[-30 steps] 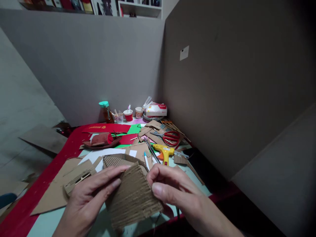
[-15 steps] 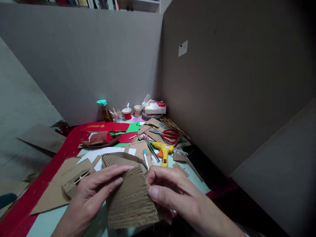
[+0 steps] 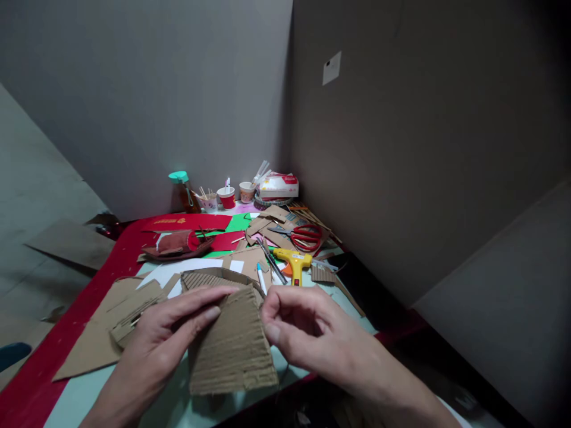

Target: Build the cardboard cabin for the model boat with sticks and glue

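Brown ribbed cardboard piece point(image 3: 232, 351) — yellow glue gun point(image 3: 294, 260), red-handled scissors point(image 3: 306, 236), teal-capped bottle point(image 3: 181, 191).

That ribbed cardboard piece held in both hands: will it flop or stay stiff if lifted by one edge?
The corrugated cardboard piece probably stays fairly stiff along its ribs but bends easily across them. It looks thin, so likely light. The left hand and right hand pinch its top corners, and it holds its shape without sagging.

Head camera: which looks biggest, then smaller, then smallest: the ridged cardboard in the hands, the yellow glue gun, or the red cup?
1. Ridged cardboard, though it is nearest the camera, which makes it look bigger.
2. Glue gun.
3. Red cup, farthest back, so its true size is unsure.
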The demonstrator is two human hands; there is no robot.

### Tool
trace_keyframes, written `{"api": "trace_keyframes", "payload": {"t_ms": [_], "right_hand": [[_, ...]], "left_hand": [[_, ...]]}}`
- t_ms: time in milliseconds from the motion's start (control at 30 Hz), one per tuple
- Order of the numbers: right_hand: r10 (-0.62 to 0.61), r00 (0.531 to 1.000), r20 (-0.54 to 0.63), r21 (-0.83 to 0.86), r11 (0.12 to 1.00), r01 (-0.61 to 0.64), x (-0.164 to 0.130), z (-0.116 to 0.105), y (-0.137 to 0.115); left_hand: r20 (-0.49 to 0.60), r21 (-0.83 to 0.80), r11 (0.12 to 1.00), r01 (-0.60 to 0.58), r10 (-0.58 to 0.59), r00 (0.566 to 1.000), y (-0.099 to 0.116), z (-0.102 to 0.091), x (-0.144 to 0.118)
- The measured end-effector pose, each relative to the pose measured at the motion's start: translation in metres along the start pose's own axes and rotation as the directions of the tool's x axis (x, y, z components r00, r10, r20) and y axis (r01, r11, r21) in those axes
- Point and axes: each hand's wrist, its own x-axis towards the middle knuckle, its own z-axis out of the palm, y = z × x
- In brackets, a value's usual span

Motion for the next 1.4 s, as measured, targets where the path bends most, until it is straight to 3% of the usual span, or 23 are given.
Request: {"api": "trace_keyframes", "payload": {"t_ms": [167,400,700,833,967,1100,1200,1267,1333,1400], "right_hand": [[0.035,0.999,-0.007,0.029,0.999,-0.035,-0.004,-0.003,0.0],[0.079,0.997,0.018,-0.02,0.997,-0.078,-0.01,-0.002,0.001],[0.014,1.0,-0.009,-0.358,0.933,-0.016,-0.012,-0.006,-0.004],[-0.003,1.0,-0.017,-0.456,0.89,-0.005,-0.013,-0.006,-0.002],[-0.02,0.999,-0.033,-0.418,0.908,0.005,-0.012,-0.002,0.0],[-0.012,1.0,-0.018,-0.14,0.99,0.009,-0.006,0.002,0.003],[-0.045,0.998,-0.038,-0.024,0.999,0.044,-0.003,0.004,0.004],[-0.069,0.993,-0.092,-0.07,0.996,0.063,-0.003,0.006,0.002],[-0.109,0.983,-0.148,-0.15,0.985,0.087,-0.004,0.01,-0.002],[-0.19,0.961,-0.2,-0.233,0.962,0.142,-0.005,0.016,-0.004]], "left_hand": [[-0.088,0.021,0.997,0.074,-0.072,0.994,0.0,-0.002,0.003],[-0.097,0.036,0.992,0.123,-0.119,0.988,-0.007,-0.001,0.002],[-0.164,0.108,0.993,0.046,-0.028,0.986,0.005,0.002,0.005],[-0.176,0.148,0.988,0.053,-0.027,0.984,-0.001,-0.003,0.001],[-0.065,0.137,0.983,0.123,-0.115,0.991,-0.017,-0.01,-0.006],[-0.025,0.059,0.977,0.203,-0.201,0.979,-0.027,-0.004,-0.005],[-0.073,0.048,0.98,0.192,-0.189,0.979,-0.023,0.007,-0.005],[-0.205,0.121,0.983,0.136,-0.11,0.973,-0.015,0.014,-0.01],[-0.383,0.158,0.984,0.078,-0.012,0.924,-0.004,0.02,-0.017],[-0.37,0.092,0.995,-0.027,0.059,0.927,0.008,0.024,-0.025]]}}
